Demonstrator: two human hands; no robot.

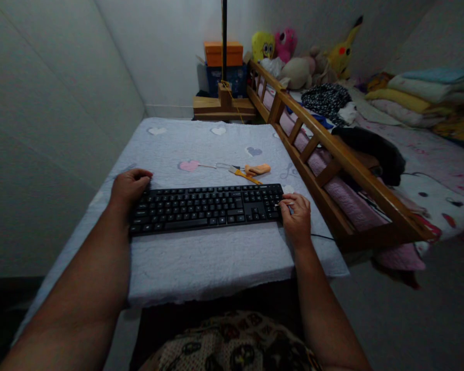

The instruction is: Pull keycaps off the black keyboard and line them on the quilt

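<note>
A black computer keyboard (201, 208) lies flat on the cloth-covered table in front of me. At its left end, my left hand (128, 186) is closed, fingers curled together at the upper corner against the keyboard. My right hand (297, 216) pinches a thin white cotton swab (287, 204), its tip at the number pad keys. Behind the keyboard lie a small brush with a yellow handle (244, 174), a rolled orange cloth (257, 169), a wire-looped tool (223, 165) and another thin white stick (206, 165).
A pale tablecloth (216, 257) with heart prints covers the table. Along the right runs a wooden bed rail (325, 139), with bedding and plush toys (299, 72) beyond. An orange box (223, 53) stands at the back. A black cable (321, 236) trails off right.
</note>
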